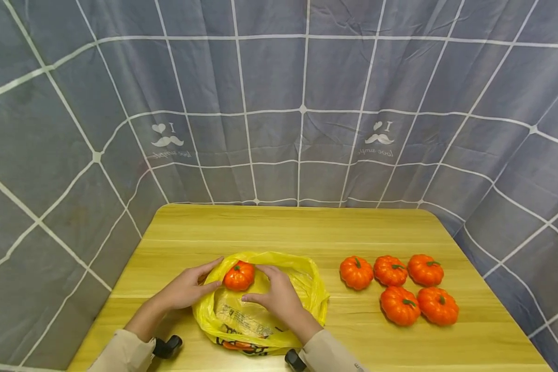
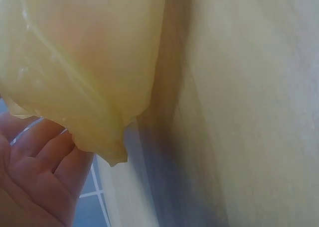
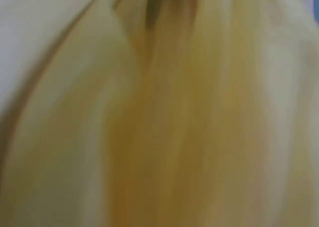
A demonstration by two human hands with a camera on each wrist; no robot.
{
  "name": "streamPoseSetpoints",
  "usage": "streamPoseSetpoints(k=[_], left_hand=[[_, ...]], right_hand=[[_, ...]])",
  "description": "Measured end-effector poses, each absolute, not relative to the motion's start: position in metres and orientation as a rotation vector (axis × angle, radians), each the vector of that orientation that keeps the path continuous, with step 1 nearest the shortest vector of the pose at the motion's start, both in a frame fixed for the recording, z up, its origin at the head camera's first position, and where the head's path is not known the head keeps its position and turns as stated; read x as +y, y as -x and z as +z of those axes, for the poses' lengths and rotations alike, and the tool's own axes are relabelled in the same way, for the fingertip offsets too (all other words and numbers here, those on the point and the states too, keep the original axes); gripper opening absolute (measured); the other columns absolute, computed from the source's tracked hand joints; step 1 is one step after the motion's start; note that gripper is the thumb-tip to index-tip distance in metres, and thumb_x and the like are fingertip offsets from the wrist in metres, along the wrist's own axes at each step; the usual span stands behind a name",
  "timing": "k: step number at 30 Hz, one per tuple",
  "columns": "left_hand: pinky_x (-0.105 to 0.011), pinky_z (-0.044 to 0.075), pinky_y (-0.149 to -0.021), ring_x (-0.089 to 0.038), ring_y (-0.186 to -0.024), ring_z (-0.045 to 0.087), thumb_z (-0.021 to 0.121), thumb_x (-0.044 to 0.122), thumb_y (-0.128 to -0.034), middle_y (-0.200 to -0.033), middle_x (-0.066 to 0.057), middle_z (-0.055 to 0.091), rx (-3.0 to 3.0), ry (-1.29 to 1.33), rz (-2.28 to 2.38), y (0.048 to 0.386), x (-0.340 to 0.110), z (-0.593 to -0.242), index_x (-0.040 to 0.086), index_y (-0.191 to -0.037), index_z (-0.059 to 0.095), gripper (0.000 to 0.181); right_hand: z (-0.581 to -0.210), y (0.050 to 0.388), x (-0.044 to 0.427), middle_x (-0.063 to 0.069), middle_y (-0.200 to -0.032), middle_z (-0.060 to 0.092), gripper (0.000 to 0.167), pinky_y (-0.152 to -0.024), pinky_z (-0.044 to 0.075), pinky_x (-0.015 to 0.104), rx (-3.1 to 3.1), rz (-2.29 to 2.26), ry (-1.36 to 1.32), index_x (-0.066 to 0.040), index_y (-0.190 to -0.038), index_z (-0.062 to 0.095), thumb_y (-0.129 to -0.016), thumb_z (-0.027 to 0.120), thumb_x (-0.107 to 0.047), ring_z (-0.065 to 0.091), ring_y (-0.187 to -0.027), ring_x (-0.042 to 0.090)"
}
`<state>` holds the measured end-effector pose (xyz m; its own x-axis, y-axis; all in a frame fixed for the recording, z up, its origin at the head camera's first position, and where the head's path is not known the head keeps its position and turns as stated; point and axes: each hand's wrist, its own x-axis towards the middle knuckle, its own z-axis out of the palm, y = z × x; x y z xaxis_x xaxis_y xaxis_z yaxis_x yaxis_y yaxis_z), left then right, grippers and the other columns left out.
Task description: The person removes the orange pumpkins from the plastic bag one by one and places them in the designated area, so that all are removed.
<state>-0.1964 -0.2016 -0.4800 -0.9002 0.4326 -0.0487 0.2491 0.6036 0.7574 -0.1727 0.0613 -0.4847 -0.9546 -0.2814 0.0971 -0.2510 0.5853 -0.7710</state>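
Observation:
A yellow plastic bag [image 1: 312, 281] lies on the table with its mouth spread upward. Inside it, near the far left rim, sits one small orange pumpkin [image 1: 239, 275]. My left hand [image 1: 186, 285] rests against the bag's left side, fingers along the outside and thumb near the pumpkin. In the left wrist view the yellow film [image 2: 84, 72] partly covers its fingers [image 2: 40, 142]. My right hand [image 1: 279, 297] reaches into the bag just right of the pumpkin, thumb and fingers spread with nothing between them. Blurred yellow plastic [image 3: 174, 127] fills the right wrist view, hiding the hand there.
To the right of the bag, several more orange pumpkins [image 1: 400, 305] with green stems stand in two rows on the wooden table [image 1: 279, 227]. A grey curtain [image 1: 274, 139] with white grid lines surrounds the table's back and sides.

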Motion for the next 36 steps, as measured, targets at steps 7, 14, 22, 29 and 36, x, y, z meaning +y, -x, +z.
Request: streamPoseSetpoints(k=[7, 14, 22, 29, 36], left_hand=[[-0.051, 0.039, -0.107, -0.036, -0.138, 0.041, 0.063, 0.034, -0.1014, -0.154, -0.018, 0.041, 2.571, -0.589, 1.200, 0.195, -0.201, -0.477, 0.007, -0.157, 0.036, 0.068], [-0.053, 0.038, -0.108, -0.038, -0.139, 0.040, 0.062, 0.034, -0.1016, -0.154, -0.018, 0.041, 2.559, -0.593, 1.202, 0.192, -0.200, -0.479, 0.007, -0.157, 0.035, 0.068], [-0.052, 0.038, -0.109, -0.038, -0.139, 0.039, 0.063, 0.030, -0.1017, -0.155, -0.020, 0.039, 2.542, -0.596, 1.219, 0.192, -0.195, -0.480, 0.004, -0.157, 0.035, 0.067], [-0.052, 0.037, -0.110, -0.038, -0.140, 0.038, 0.063, 0.029, -0.1015, -0.155, -0.019, 0.038, 2.549, -0.561, 1.229, 0.193, -0.192, -0.479, 0.005, -0.157, 0.035, 0.066], [-0.053, 0.034, -0.111, -0.038, -0.141, 0.037, 0.062, 0.030, -0.1019, -0.156, -0.019, 0.038, 2.574, -0.556, 1.204, 0.194, -0.197, -0.479, 0.006, -0.157, 0.034, 0.066]], right_hand=[[-0.485, 0.180, 0.044, 0.016, -0.140, 0.056, 0.079, -0.102, 0.046, 0.051, 2.778, -1.342, 0.408, -0.003, -0.140, 0.058, -0.076, 0.090, -0.036, 0.053, -0.128, 0.036], [-0.494, 0.186, 0.037, 0.019, -0.138, 0.057, 0.078, -0.102, 0.047, 0.048, 2.830, -1.316, 0.432, 0.001, -0.137, 0.058, -0.074, 0.091, -0.032, 0.055, -0.125, 0.037], [-0.502, 0.190, 0.035, 0.016, -0.131, 0.061, 0.072, -0.099, 0.050, 0.044, 2.869, -1.315, 0.392, 0.001, -0.132, 0.060, -0.074, 0.092, -0.027, 0.060, -0.119, 0.032], [-0.499, 0.187, 0.040, 0.011, -0.127, 0.062, 0.069, -0.095, 0.052, 0.042, 2.823, -1.348, 0.405, -0.002, -0.130, 0.061, -0.075, 0.091, -0.030, 0.060, -0.114, 0.028], [-0.490, 0.178, 0.055, 0.005, -0.122, 0.064, 0.068, -0.092, 0.054, 0.037, 2.771, -1.399, 0.422, -0.006, -0.126, 0.064, -0.071, 0.093, -0.033, 0.062, -0.113, 0.025]])
